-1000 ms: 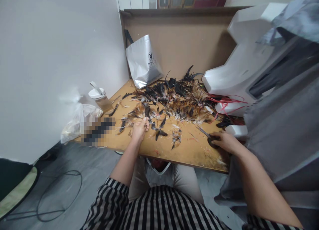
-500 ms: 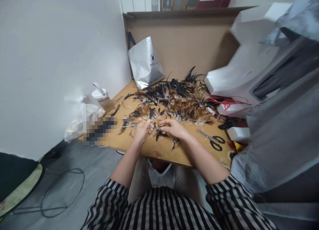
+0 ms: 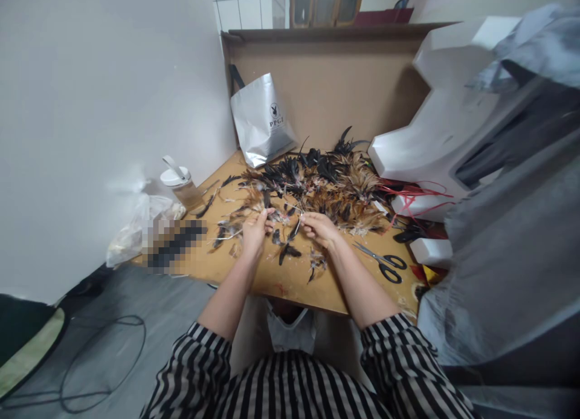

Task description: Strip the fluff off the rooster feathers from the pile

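My left hand [image 3: 256, 230] is closed in a pinch over the table, and a thin pale strand [image 3: 229, 235] sticks out on its left side. Near its fingertips is a small dark feather. To the right, my right hand [image 3: 316, 227] pinches the end of a thin white strand [image 3: 298, 224]. Between and below the hands lie loose dark feathers [image 3: 289, 250]. Behind them spread brown feather bunches [image 3: 338, 206] and black feathers [image 3: 317, 164]. Black-handled scissors [image 3: 385, 263] rest right of my right forearm.
On the wooden table [image 3: 272, 283] a lidded cup [image 3: 181, 186] and a plastic bag [image 3: 140, 225] stand at the left. A silver bag [image 3: 263, 123] leans at the back. White foam pieces [image 3: 430, 251] and red strings [image 3: 414, 192] lie right. A cardboard panel [image 3: 335, 86] closes the back.
My hands have moved apart, the right one shifting slightly to the right. The white strand now shows at its fingertips, and the loose feathers below are uncovered. The camera view has shifted slightly.
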A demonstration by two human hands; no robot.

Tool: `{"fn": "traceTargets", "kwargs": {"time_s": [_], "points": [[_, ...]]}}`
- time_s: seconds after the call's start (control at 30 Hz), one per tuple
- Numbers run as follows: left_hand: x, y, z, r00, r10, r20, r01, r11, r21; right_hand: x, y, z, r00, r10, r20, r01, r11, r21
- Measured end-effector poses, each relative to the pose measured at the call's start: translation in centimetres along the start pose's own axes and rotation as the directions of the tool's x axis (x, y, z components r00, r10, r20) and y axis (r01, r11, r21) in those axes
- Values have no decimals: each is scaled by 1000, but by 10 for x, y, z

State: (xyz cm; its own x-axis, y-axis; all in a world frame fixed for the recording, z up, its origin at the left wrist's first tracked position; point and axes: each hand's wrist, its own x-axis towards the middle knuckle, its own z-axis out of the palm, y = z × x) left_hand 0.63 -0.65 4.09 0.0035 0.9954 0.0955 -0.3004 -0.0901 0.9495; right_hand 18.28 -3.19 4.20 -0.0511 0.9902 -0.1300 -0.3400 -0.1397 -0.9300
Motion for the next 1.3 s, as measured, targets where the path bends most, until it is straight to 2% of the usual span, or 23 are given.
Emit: {"fn": "traceTargets", "kwargs": {"time_s": [0.03,0.1,0.23,0.3,0.4,0.57,0.7,0.8,0.97,1.17,1.3], "points": [[1,1,5,1000,6,5,-6,1000,21,1,0,-3,999,-14,-44,17,997,69],[0,0,18,994,-9,111,7,1000,26,3,2,-8,990,-51,-130,71,985,155],[1,-10,40,954,-152,260,172,983,-59,6,9,-12,967,-129,-220,164,975,151],[4,-16,45,926,-210,313,261,957,-130,7,11,-12,961,-158,-228,179,981,77],[12,-26,44,896,-223,385,319,925,-206,6,14,-11,957,-198,-210,178,978,-110],[17,-42,34,859,-247,448,394,878,-271,8,23,-9,945,-320,-71,261,866,-427],[18,-47,30,844,-250,475,418,861,-289,11,30,-8,932,-363,-6,287,747,-599],[17,-46,29,840,-234,489,410,865,-290,10,30,-8,927,-376,13,299,716,-631],[17,-45,27,832,-254,493,420,869,-262,9,26,-9,923,-385,-1,312,750,-583],[17,-50,27,854,-349,386,433,887,-158,10,25,-12,886,-448,-123,356,824,-441],[14,-48,28,836,-361,414,423,904,-67,10,23,-11,881,-435,-189,342,858,-383]]}}
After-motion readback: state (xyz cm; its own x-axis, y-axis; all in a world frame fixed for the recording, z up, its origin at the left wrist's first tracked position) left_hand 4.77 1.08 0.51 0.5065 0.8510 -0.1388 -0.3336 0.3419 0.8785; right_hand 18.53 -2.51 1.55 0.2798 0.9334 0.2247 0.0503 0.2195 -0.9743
